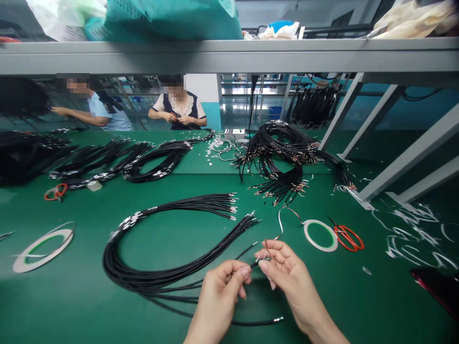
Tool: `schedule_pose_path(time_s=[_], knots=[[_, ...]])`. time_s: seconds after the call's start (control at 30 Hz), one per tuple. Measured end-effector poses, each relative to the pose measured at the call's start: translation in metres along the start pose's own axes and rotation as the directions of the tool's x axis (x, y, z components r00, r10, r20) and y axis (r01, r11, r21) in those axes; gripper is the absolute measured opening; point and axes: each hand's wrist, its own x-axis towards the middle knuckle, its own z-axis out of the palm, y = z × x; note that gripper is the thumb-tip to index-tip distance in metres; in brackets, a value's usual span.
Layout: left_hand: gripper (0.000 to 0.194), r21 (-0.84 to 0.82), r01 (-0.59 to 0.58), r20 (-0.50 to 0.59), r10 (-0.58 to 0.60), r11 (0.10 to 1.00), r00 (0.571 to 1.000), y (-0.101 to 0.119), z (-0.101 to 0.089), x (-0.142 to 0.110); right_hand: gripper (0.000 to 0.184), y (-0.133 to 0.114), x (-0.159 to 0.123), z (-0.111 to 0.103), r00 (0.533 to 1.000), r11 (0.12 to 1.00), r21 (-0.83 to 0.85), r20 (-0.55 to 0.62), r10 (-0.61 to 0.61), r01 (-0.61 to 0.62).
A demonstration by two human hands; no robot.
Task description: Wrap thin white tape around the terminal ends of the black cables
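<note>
**Left hand (217,301) and right hand (296,286) pinching 1 black wire (255,262): green worktop lot**

Grip: both narrow, thumb and fingertips closed on that wire, which sits between the 2 hands near the front edge of the worktop (71,306), right of centre. A bright metal end shows at the pinch.

Contents, nearest first:

- 1 looped wire bundle (143,267), black, metal-tipped, just left of the hands and running under them; strands too many to count.
- 2 reels of thin pale strip with green centres: 1 (320,235) just right of the right hand, its loose strand rising toward those fingers; 1 (43,251) at the left edge.
- 2 pairs of red-handled scissors: 1 (347,238) beside the right reel; 1 (55,192) left of centre.
- 1 dark flat object with a red edge (433,289) at the right edge.
- Pale metal offcuts (412,234), many, scattered toward the right edge.
- At least 5 further black wire bundles (283,153) heaped along the far half.
- 1 small white box (234,134) at the far edge; label too small to read.
- 1 grey steel shelf (229,57) overhead, carrying 1 teal bag (168,19).
- 2 co-workers beyond the far edge: 1 in a pale blue shirt (93,110), 1 in a dark vest (177,107).
</note>
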Motion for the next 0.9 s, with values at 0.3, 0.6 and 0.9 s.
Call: schedule_pose_path(time_s=[0.3,0.6,0.9], knots=[[0.016,0.241,-0.227,-0.036,0.242,0.944,0.97,0.0,0.003,-0.004,0.035,0.009,-0.001,0.006,0.998,0.999,0.013,-0.052,-0.035,0.036],[0.01,0.402,-0.404,-0.009,0.445,0.822,0.895,0.001,0.003,-0.007,0.043,0.003,-0.002,0.0,1.0,1.0,-0.007,0.022,0.019,-0.019],[0.01,0.411,-0.466,0.02,0.503,0.784,0.864,0.0,0.004,-0.007,0.037,0.011,-0.002,0.009,1.0,0.999,0.047,-0.021,-0.007,0.008]])
